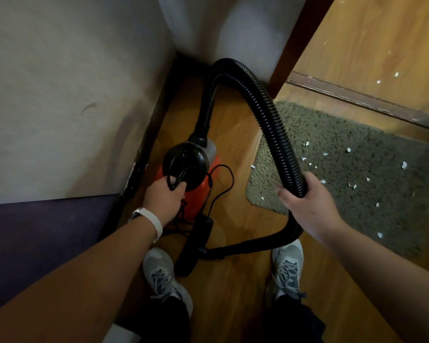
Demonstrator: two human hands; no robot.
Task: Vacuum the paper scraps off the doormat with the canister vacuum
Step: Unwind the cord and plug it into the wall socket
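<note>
At centre frame the left hand (164,195) gripped the black power cord (209,184) bunched against the orange canister vacuum (201,194). The right hand (307,201) clenched around the ribbed black hose (273,125). At right, white paper scraps (349,184) dotted the grey-green doormat (332,134).

Dim indoor light, brightest on the wooden floor (372,38) beyond the doormat (357,169). The corner behind the vacuum (196,169) sits in deep shadow. Wide-angle bending curves the wall (60,95) and forearms at the edges; detail is soft throughout.
</note>
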